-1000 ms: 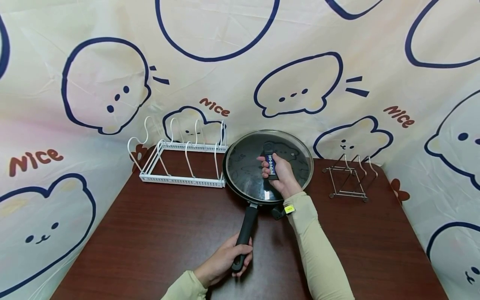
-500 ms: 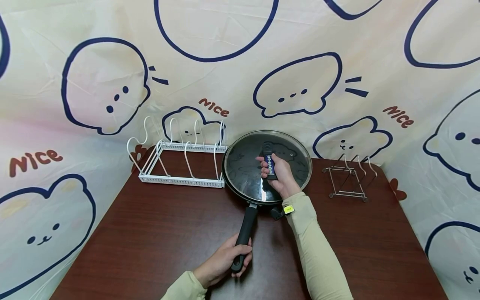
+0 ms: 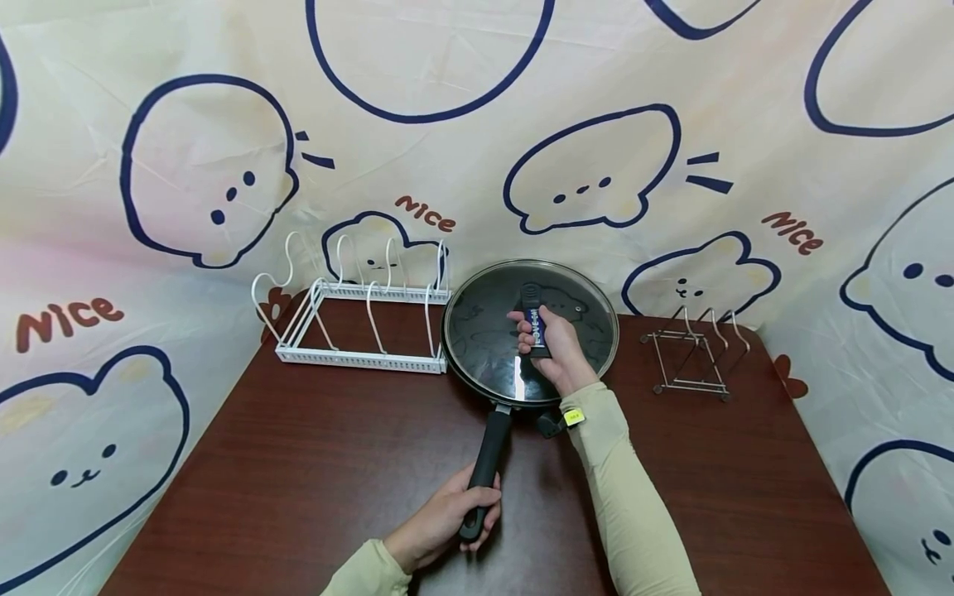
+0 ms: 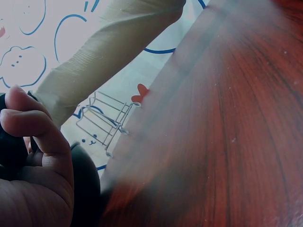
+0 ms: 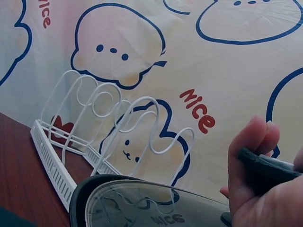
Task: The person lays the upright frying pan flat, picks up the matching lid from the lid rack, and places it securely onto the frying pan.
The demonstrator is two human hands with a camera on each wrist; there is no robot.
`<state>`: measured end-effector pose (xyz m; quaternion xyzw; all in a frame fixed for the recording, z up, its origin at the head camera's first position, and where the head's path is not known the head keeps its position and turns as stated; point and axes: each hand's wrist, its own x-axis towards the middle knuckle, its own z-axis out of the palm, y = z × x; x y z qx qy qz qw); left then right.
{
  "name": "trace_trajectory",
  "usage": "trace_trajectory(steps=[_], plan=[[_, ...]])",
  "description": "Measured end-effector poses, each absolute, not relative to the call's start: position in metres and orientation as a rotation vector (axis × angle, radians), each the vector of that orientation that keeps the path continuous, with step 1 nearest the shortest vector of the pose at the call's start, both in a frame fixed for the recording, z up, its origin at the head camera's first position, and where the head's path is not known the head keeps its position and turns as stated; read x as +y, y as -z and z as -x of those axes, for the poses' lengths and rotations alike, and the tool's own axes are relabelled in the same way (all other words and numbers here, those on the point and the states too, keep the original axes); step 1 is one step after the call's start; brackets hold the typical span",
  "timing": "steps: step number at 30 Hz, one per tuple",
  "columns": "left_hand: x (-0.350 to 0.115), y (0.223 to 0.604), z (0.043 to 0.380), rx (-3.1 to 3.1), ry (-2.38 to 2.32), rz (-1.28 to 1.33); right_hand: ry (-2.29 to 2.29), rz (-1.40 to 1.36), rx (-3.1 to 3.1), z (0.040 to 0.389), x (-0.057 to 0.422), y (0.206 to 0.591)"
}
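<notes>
A dark frying pan stands mid-table with a glass lid over it, seen in the head view. Its long black handle points toward the person, and the left hand grips it near the end. The right hand holds the lid's upright black knob, which carries a blue label, with fingers wrapped round it. In the right wrist view the lid covers the pan's rim. In the left wrist view curled fingers partly hide the handle.
A white wire rack stands just left of the pan, close to its rim. On the right is a smaller metal wire rack. A patterned cloth hangs behind the brown table.
The head view shifts very slightly. Both hands keep their hold on the handle and the lid knob, with almost no movement of the pan.
</notes>
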<state>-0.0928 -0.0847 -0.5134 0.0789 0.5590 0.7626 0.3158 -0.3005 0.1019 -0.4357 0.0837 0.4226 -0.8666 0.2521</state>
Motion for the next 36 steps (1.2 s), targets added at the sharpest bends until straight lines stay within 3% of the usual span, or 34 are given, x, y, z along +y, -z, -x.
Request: trace_trajectory(steps=[36], plan=[[-0.0839,0.5134,0.0933,1.481,-2.000,-0.215,2.385,-0.250,1.022,0.2998,0.1002,0.4327]])
